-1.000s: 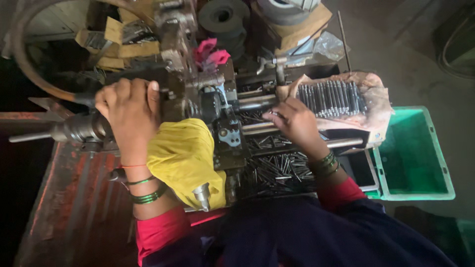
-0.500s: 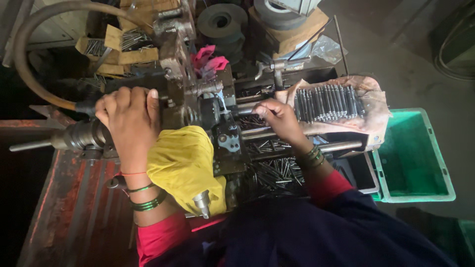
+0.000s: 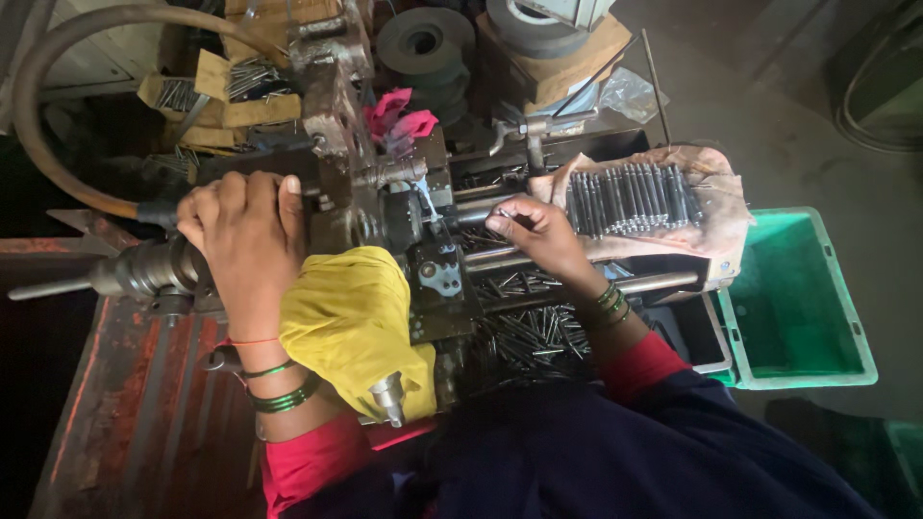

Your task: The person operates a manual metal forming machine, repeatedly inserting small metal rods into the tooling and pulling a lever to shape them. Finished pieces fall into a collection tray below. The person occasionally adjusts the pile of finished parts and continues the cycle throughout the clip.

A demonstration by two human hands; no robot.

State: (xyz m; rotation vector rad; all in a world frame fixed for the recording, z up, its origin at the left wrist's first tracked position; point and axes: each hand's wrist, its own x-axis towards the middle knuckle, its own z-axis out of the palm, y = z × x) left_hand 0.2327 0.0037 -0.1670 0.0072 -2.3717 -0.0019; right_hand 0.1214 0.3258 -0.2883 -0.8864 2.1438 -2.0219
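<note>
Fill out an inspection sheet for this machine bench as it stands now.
Surface: rusty red metal bench, worn and stained.
Job's things: small metal machine; yellow cloth draped over its front; row of metal pins on a brown cloth; loose pins in the tray below.
Clutter: grinding wheels, pink rag, cardboard scraps with more pins.
Hands: left hand grips the machine's left end; right hand holds a thin pin at the machine's centre.
Cables: thick hose curving in at left.
Surroundings: green crate at right, concrete floor.
</note>
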